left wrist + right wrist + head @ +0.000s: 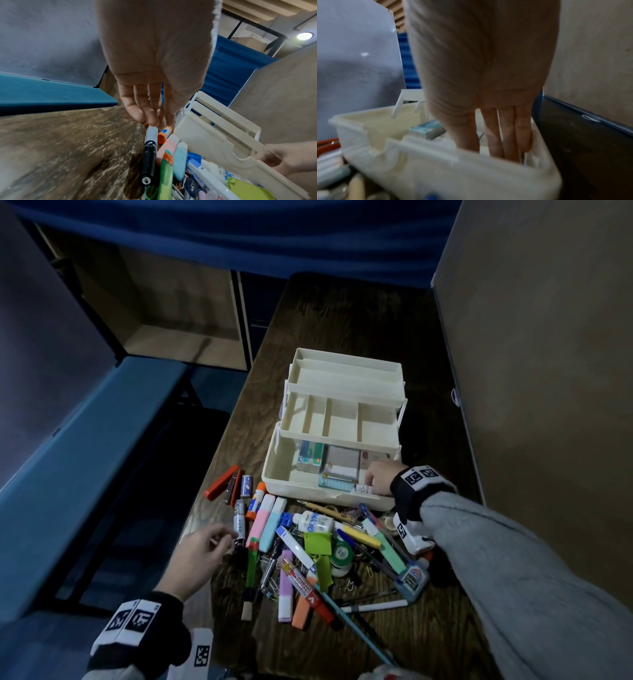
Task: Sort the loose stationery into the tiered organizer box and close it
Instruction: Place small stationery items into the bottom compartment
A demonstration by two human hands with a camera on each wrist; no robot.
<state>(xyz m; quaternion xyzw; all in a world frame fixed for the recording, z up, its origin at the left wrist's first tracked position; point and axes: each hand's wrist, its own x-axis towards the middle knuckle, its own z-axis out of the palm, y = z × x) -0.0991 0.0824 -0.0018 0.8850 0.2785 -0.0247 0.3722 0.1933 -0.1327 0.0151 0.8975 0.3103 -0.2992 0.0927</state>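
The cream tiered organizer box point(274, 446) stands open on the wooden table, its upper trays swung back. Several small boxes lie in its bottom compartment. My right hand point(371, 481) reaches into the front right corner of that compartment; its fingers point(506, 135) point straight down beside a small white box point(363, 489). My left hand point(219, 537) hovers open at the left edge of the stationery pile point(308, 553). Its fingertips point(152, 121) sit just above the end of a black and white marker point(150, 146). An orange-capped glue stick point(163, 134) lies beside that marker.
A red stapler point(221, 482) and a battery point(246, 486) lie left of the box. A glue bottle point(414, 577) lies at the pile's right. A tan partition point(531, 371) stands close on the right, and a blue bench point(85, 457) runs along the table's left edge.
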